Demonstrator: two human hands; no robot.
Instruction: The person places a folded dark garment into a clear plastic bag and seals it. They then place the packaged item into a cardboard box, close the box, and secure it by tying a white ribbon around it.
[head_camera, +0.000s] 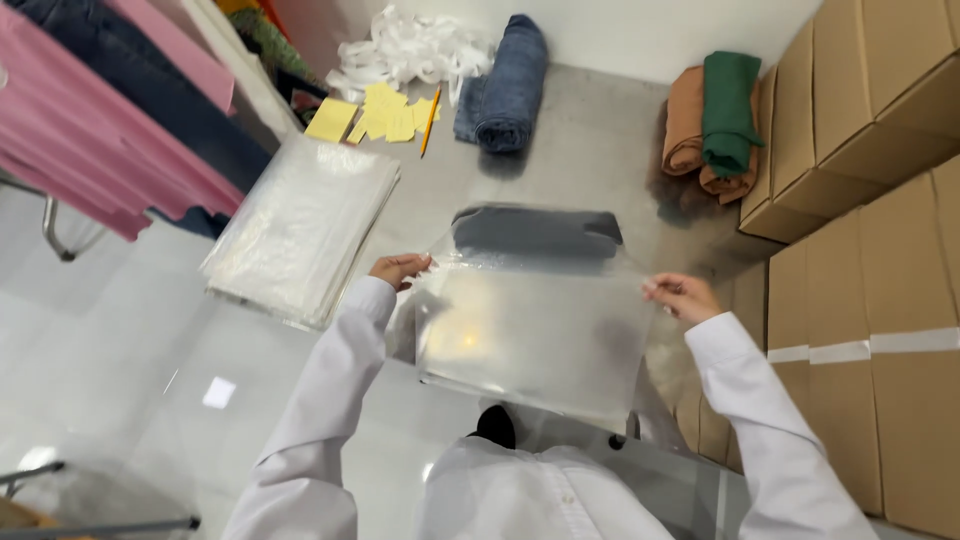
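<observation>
Above a shiny grey floor, the person's left hand (400, 268) and right hand (682, 297) pinch a clear plastic bag (535, 335) by its upper corners, best held taut and level, over a dark folded garment (535, 232).

clear bag (535, 335): see-through, glossy, with a warm yellow glare patch, pinched at its top corners between left hand (400, 268) and right hand (682, 296)
sleeves (330, 390): plain white
garment (535, 232) just beyond the grip: dark grey
notes (385, 112) far beyond the left grip: pale yellow
rolls (728, 110) beyond the right grip: green on tan
boxes (900, 250) right of the grip: brown
</observation>
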